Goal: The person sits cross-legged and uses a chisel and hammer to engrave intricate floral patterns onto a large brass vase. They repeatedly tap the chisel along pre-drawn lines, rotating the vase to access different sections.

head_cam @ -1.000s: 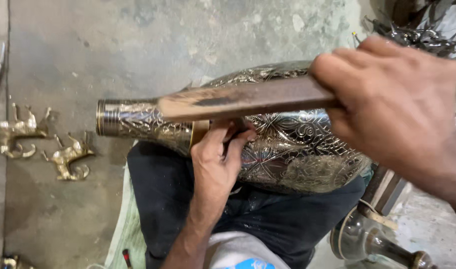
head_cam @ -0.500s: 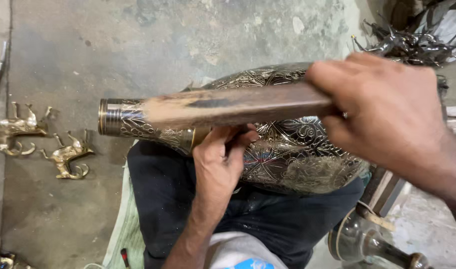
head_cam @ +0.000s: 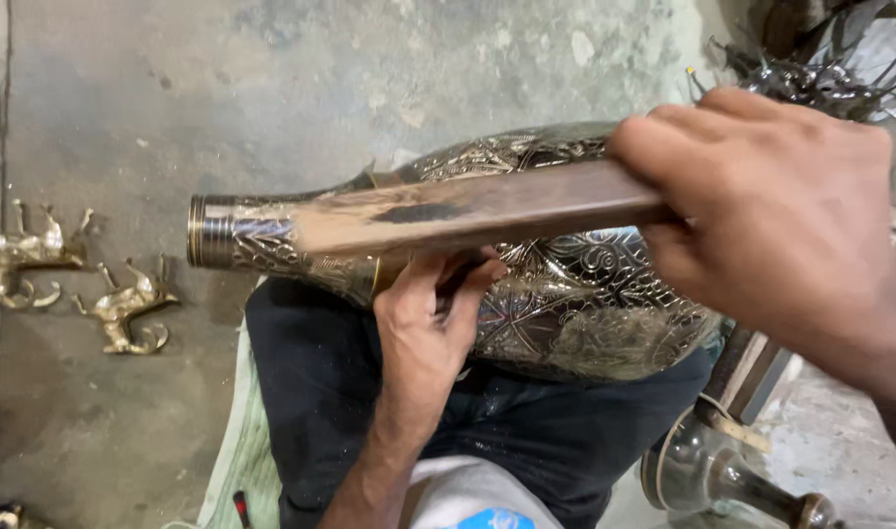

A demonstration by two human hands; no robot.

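An engraved brass vase (head_cam: 575, 294) lies on its side across my lap, its neck pointing left. My left hand (head_cam: 430, 318) presses against the vase's shoulder and pinches a small dark tool, mostly hidden, against the metal. My right hand (head_cam: 771, 216) grips the end of a long flat wooden stick (head_cam: 467, 211) held level above the vase, its far end over the neck.
Two small brass animal figures (head_cam: 124, 309) lie on the concrete floor at the left, one (head_cam: 26, 255) near the edge. Another dark metal vessel (head_cam: 722, 470) stands at the lower right. A tangle of metal pieces (head_cam: 820, 69) sits at the top right.
The wooden stick has shifted slightly left and lower over the vase. My left hand stays on the vase's shoulder.
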